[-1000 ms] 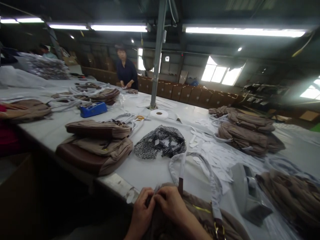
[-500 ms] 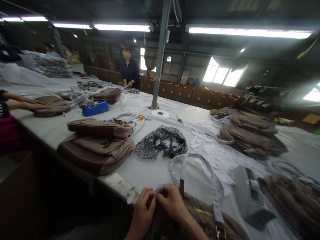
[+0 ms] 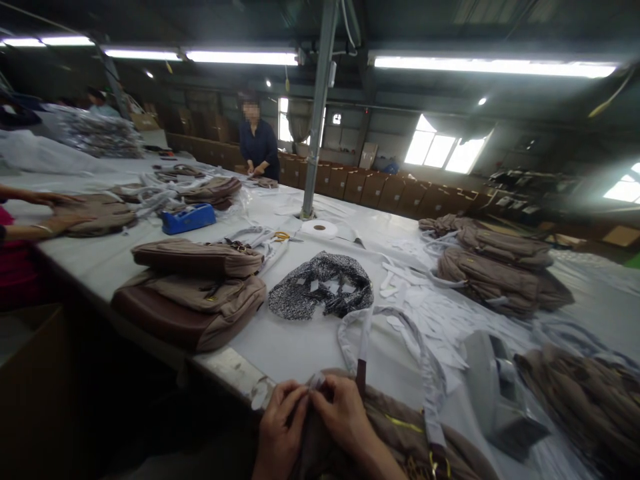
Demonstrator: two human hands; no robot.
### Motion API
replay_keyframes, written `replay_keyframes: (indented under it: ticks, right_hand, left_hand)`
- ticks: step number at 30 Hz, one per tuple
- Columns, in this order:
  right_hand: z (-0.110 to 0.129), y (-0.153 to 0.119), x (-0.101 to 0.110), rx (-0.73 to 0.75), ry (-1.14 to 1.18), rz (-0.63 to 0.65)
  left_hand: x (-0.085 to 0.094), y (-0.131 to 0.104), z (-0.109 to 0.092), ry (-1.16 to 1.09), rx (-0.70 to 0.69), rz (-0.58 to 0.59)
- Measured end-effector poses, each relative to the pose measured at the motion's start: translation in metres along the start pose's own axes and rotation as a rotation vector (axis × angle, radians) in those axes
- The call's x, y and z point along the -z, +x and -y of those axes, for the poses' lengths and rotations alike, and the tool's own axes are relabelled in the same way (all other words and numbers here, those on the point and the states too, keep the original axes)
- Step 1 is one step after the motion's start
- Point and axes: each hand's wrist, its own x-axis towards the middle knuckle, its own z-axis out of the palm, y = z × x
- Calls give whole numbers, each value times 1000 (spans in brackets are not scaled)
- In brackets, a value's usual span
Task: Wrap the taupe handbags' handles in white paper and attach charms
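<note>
We see the left hand (image 3: pixel 279 427) and right hand (image 3: pixel 345 417) pressed together, both pinching, it seems, a small pale tab on the brown fabric bag (image 3: pixel 400 433) at the white table's (image 3: pixel 295 347) edge.

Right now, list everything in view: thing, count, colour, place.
brown bag: one, taupe, near table edge under both hands
wrapped handle: one loop, white wrap, rising from that bag
stacked bags: two, taupe with brown base, left of centre
speckled cloth: one, black and white, table centre
tape roll: one, white, by the pole
blue dispenser: one, blue, far left
grey dispenser: one, grey, near right
bag pile: several, taupe, right side
paper scraps: many, white, centre right
table: one, white top
co-worker: one, dark top, far end
co-worker's hands: two, left edge, on a bag
left hand: pinching bag fabric
right hand: pinching beside it
</note>
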Motion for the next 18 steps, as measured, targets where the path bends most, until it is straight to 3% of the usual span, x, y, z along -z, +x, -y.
replay_keyframes:
  ticks: [6,10,14,18]
  right_hand:
    - [-3,1,14,256,-118,100]
    - [-3,8,21,355,-85,195]
    - [-9,13,26,315,-95,211]
    - [-13,7,33,118,-78,-110]
  left_hand:
    - [19,19,-15,-136,92,340]
    - [25,28,-21,-223,110,452]
    - [18,24,-22,-220,115,386]
    - [7,13,-18,-123,105,198]
